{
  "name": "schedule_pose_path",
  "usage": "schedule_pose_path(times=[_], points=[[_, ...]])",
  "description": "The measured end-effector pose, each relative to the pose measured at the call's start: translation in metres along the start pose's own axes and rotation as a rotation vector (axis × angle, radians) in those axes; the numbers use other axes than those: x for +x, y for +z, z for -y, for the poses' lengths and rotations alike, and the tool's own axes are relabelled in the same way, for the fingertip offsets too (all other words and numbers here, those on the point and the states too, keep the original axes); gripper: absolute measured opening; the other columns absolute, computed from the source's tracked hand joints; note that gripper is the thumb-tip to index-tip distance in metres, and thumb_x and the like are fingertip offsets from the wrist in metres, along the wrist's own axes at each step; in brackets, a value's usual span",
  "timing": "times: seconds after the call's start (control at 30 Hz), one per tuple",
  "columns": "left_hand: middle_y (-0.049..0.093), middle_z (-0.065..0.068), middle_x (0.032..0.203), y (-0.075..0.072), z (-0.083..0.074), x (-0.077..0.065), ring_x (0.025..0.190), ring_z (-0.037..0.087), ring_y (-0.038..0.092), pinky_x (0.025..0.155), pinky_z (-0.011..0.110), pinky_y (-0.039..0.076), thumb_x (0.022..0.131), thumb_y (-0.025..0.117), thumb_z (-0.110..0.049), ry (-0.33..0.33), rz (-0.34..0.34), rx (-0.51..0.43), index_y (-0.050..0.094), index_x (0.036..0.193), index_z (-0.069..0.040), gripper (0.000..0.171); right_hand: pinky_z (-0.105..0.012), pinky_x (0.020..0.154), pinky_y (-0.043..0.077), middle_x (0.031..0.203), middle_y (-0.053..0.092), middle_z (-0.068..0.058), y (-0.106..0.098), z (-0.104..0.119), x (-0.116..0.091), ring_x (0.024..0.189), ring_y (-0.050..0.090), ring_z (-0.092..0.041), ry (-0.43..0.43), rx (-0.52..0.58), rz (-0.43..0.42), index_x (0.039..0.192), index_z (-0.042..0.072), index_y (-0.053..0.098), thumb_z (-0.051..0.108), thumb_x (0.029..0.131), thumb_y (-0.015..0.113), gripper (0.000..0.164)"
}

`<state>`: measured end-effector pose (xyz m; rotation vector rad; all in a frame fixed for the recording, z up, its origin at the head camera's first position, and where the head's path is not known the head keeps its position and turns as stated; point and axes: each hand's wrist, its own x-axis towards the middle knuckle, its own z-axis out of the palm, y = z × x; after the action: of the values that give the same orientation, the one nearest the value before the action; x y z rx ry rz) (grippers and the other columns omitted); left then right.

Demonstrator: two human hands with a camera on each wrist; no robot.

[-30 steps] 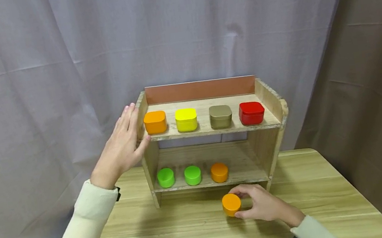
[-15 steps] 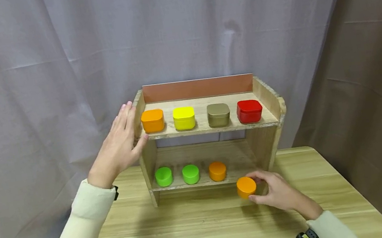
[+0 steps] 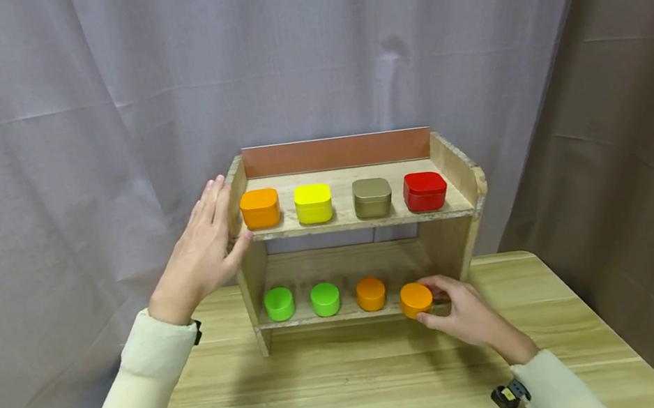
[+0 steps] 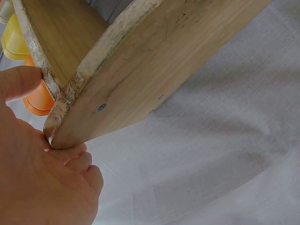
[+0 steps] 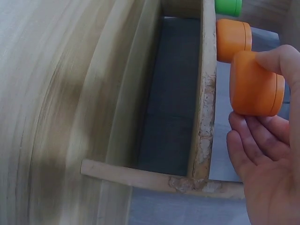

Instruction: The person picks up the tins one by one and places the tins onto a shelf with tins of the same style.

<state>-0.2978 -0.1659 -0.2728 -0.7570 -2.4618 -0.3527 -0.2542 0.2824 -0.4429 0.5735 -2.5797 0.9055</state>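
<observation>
My right hand point(image 3: 463, 316) pinches a small round orange lidded container point(image 3: 416, 299) between thumb and fingers. It is at the front edge of the lower shelf, right of another round orange container point(image 3: 371, 294); in the right wrist view the held container point(image 5: 255, 84) is above the board. I cannot tell whether it touches the shelf. Two round green containers point(image 3: 279, 304) stand farther left in that row. My left hand point(image 3: 197, 251) rests against the left side of the wooden shelf unit point(image 3: 444, 250), fingers straight along the outside, thumb point(image 4: 21, 82) at the upper board's front edge.
On the upper board stand rounded-square containers: orange point(image 3: 260, 209), yellow point(image 3: 313, 204), olive point(image 3: 373, 198) and red point(image 3: 424, 191). The unit stands on a wood-grain table point(image 3: 331, 401), with a grey curtain point(image 3: 303, 45) behind it and darker cloth point(image 3: 635, 186) at the right.
My right hand has carried the round orange container from in front of the unit, rightward and then up to the lower shelf's front edge. My left hand stays at the unit's side.
</observation>
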Motion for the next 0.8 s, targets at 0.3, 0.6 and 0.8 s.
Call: schedule_pose_path(times=[0.3, 0.6, 0.8], points=[[0.014, 0.025, 0.176, 0.000, 0.002, -0.001, 0.165, 0.043, 0.013, 0.136, 0.053, 0.014, 0.107, 0.054, -0.032, 0.012, -0.021, 0.001, 0.017, 0.166, 0.006, 0.079, -0.044, 0.092, 0.064, 0.123, 0.073, -0.013, 0.011, 0.001, 0.004, 0.107, 0.073, -0.026, 0.080, -0.010, -0.052, 0.137, 0.001, 0.064, 0.023, 0.088, 0.086, 0.058], [0.015, 0.025, 0.176, 0.000, 0.000, 0.000, 0.165, 0.042, 0.014, 0.136, 0.054, 0.015, 0.107, 0.055, -0.032, 0.015, -0.023, 0.005, 0.017, 0.166, 0.005, 0.079, -0.047, 0.089, 0.060, 0.118, 0.071, -0.017, 0.022, 0.003, 0.003, 0.104, 0.069, -0.030, 0.091, -0.078, -0.142, 0.137, -0.004, 0.062, 0.020, 0.089, 0.084, 0.058], [0.014, 0.025, 0.176, 0.001, 0.000, 0.000, 0.165, 0.042, 0.013, 0.137, 0.052, 0.013, 0.107, 0.055, -0.032, 0.011, -0.017, 0.001, 0.016, 0.166, 0.005, 0.080, -0.048, 0.086, 0.060, 0.119, 0.070, -0.022, 0.025, 0.004, 0.004, 0.103, 0.069, -0.033, 0.112, -0.087, -0.165, 0.137, -0.006, 0.061, 0.018, 0.089, 0.084, 0.059]])
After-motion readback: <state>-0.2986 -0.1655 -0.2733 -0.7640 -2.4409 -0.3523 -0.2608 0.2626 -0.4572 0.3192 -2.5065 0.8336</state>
